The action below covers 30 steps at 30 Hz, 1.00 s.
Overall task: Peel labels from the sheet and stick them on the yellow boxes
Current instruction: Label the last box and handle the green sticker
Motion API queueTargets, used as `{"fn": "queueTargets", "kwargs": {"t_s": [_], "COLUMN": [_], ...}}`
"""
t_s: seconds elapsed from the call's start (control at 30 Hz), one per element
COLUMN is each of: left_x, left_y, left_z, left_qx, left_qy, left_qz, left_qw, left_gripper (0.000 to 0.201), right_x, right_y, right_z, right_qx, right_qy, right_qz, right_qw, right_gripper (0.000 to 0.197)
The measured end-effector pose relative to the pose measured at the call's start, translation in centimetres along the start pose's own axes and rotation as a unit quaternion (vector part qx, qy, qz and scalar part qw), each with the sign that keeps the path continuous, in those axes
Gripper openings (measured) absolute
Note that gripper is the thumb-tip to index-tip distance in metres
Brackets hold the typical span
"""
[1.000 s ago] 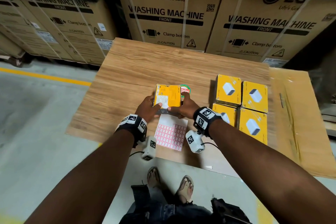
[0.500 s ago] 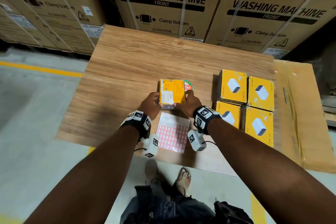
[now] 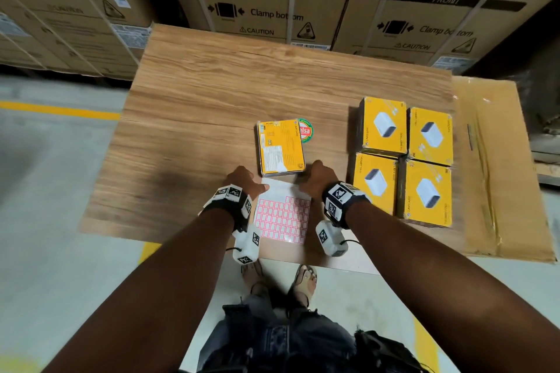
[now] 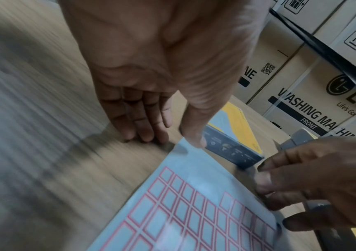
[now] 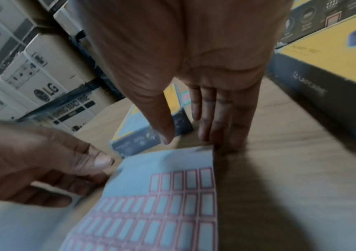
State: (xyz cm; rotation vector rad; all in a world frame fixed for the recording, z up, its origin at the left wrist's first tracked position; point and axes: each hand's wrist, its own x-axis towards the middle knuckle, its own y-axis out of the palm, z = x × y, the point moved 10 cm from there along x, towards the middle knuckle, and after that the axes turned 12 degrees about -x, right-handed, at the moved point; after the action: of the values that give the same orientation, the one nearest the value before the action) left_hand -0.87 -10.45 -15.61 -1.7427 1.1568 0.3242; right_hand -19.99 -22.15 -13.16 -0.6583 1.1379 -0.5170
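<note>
Bare forearms, no sleeves. Each wrist has a black strap carrying white plates printed with black square fiducial markers: left wrist band, right wrist band. A white camera module with its own marker tags hangs under each wrist: left module, right module. A thin black cable runs from each module. Lower body: dark denim-like garment with a frayed edge, open sandals on bare feet. Left hand and right hand ungloved, no rings visible.
</note>
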Motion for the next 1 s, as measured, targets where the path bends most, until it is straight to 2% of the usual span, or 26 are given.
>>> {"fn": "queueTargets", "kwargs": {"t_s": [0.1,0.27,0.33,0.43,0.57,0.63,0.73,0.8,0.9,1.0], "left_x": [-0.7,-1.2,-1.5,-2.7,-3.8,-4.0,-4.7,-5.2,-5.3,-5.2], "left_y": [1.0,2.3,2.9,3.7,3.5,3.6,2.7,2.2,1.0,-0.6], "left_z": [-0.2,0.6,0.6,-0.4,-1.9,-2.6,-3.5,-4.2,-4.7,-4.8], "left_qx": [0.015,-0.016,-0.050,-0.031,-0.061,-0.103,-0.197,-0.211,-0.247,-0.277], "left_qy": [0.003,-0.007,-0.008,0.020,0.068,0.090,0.105,0.128,0.134,0.123], "left_qz": [0.006,0.036,0.056,0.089,0.076,0.086,0.087,0.090,0.078,0.033], "left_qw": [1.000,0.999,0.997,0.995,0.993,0.987,0.971,0.965,0.957,0.952], "left_gripper": [0.061,0.062,0.055,0.044,0.036,0.036,0.046,0.040,0.039,0.043], "right_x": [-0.5,-1.2,-1.3,-1.8,-2.2,-2.3,-3.0,-3.4,-3.7,-4.6], "right_y": [1.8,2.5,2.4,2.0,0.5,-0.7,-3.1,-4.5,-5.7,-6.0], "right_z": [-0.2,-0.1,-0.2,0.0,-0.1,0.2,1.2,1.6,2.5,4.2], "right_qx": [-0.069,-0.097,-0.096,-0.093,-0.018,0.026,0.094,0.126,0.133,0.068], "right_qy": [-0.028,-0.066,-0.071,-0.090,-0.093,-0.097,-0.126,-0.142,-0.166,-0.215], "right_qz": [0.017,-0.010,-0.022,-0.026,-0.041,-0.062,-0.110,-0.139,-0.169,-0.196], "right_qw": [0.997,0.993,0.993,0.991,0.995,0.993,0.981,0.972,0.962,0.954], "right_gripper": [0.061,0.033,0.025,0.015,0.027,0.020,0.013,0.013,0.011,0.007]}}
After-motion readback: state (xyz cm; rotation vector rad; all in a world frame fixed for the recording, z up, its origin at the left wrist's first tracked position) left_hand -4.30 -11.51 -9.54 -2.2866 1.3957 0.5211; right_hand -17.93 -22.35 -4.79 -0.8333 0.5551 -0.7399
